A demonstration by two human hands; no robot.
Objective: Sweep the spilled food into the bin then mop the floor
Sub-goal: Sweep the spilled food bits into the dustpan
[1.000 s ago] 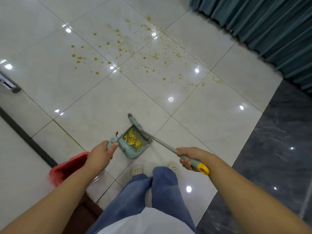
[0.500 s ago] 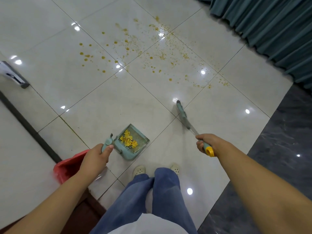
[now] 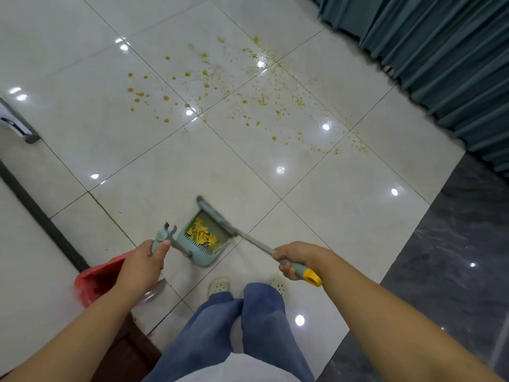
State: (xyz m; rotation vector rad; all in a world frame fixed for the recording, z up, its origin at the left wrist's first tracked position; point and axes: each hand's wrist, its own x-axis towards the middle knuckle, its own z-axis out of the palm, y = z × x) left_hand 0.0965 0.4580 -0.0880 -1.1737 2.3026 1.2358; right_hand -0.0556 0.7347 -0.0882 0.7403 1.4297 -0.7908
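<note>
Dustpan (image 3: 205,257) sits on the floor (image 3: 344,216) just ahead of the person's shoes. Its mouth is turned away from them, toward the spill, so sweepings can travel straight in. The left grip (image 3: 143,267) is wrapped round the top of the pan's long handle, which braces the pan against the push of the brush. The right grip (image 3: 298,257) holds the broom (image 3: 256,245) with fingers curled round its teal sleeve, just above the yellow end cap. Held that way, the shaft slants down and forward, and the brush head lies along the pan's far lip, where it can draw scraps over the edge. Yellow food pieces (image 3: 202,234) are heaped inside the pan. Orange drops and crumbs (image 3: 220,86) are scattered over the tiles farther out, well apart from the pan (more a job for the mop than the brush, I judge). The red bin (image 3: 93,282) stands just beside the left forearm, near enough for tipping the pan out, which looks like the next step.
</note>
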